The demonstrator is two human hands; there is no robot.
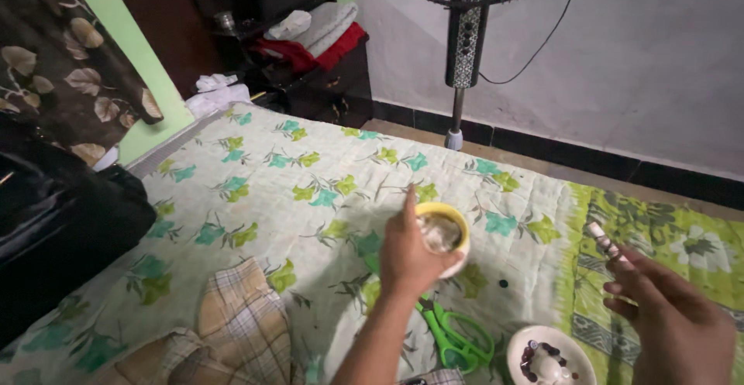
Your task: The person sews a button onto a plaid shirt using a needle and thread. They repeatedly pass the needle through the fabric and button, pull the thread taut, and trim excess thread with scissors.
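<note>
At the far left a glossy black bag sits at the bed's edge, well apart from both hands, with a checked cloth lying rumpled below and left of the left grip. The bed wears a soft quilted cover printed with green and teal flowers.

The left hand is clenched around a small round yellow cup, fingers wrapped over its near side, index finger raised; the cup is held up off the bed and has something pale and lumpy inside — what exactly, I cannot tell. Just below that grip lie green plastic-handled scissors, flat on the cover and untouched.

Right of the scissors, between the 2 hands and lower, a shallow white dish holds dark beads and a pale rounded piece. As far as can be judged, the work is midway: materials are out, the cup is in hand, nothing looks finished.

The right hand pinches a slim patterned stick, which angles up and left out of the grip, clear of the bed. Beyond, 1 standing fan rises by the grey wall.
</note>
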